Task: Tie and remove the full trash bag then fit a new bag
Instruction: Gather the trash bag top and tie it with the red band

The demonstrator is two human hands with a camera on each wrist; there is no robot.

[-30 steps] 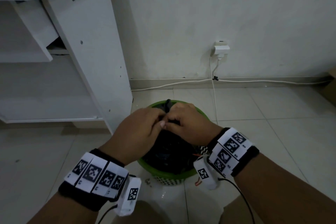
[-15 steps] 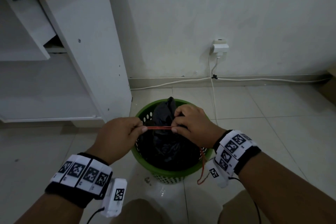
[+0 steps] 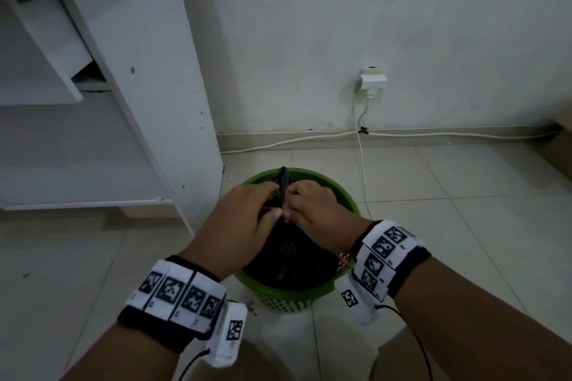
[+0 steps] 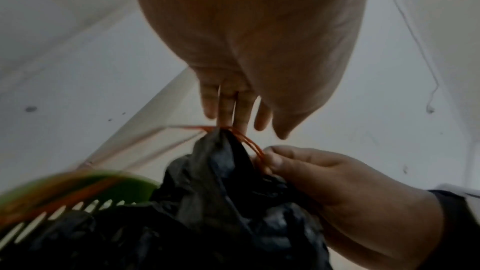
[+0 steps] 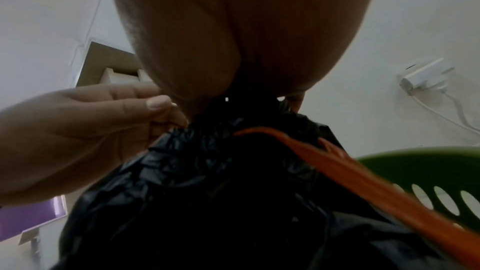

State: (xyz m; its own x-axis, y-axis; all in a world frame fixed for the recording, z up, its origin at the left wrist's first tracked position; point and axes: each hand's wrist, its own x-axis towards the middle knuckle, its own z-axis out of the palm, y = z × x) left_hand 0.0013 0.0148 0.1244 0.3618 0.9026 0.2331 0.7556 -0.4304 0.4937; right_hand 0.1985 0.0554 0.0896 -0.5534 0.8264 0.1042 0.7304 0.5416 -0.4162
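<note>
A green perforated bin (image 3: 309, 292) stands on the tiled floor with a full black trash bag (image 3: 291, 260) inside it. The bag's top is gathered into a neck that pokes up between my hands. My left hand (image 3: 275, 210) and right hand (image 3: 289, 207) meet at that neck, knuckles up. In the left wrist view, the orange drawstring (image 4: 246, 141) loops round the neck. My right hand (image 4: 267, 161) pinches it between thumb and forefinger, and my left hand (image 4: 254, 130) has its fingertips at the loop. In the right wrist view, my left hand (image 5: 166, 110) pinches thumb against forefinger beside the neck.
A white desk side panel (image 3: 148, 86) stands just left of the bin. A wall adapter (image 3: 373, 79) feeds a white cable (image 3: 360, 139) down to the skirting behind the bin. A cardboard box (image 3: 557, 145) sits at the right edge. Open tiles lie to the right.
Half a second ago my left hand held the orange drawstring stretched out to the left. It has since come back in, and both hands are together at the bag's neck again.
</note>
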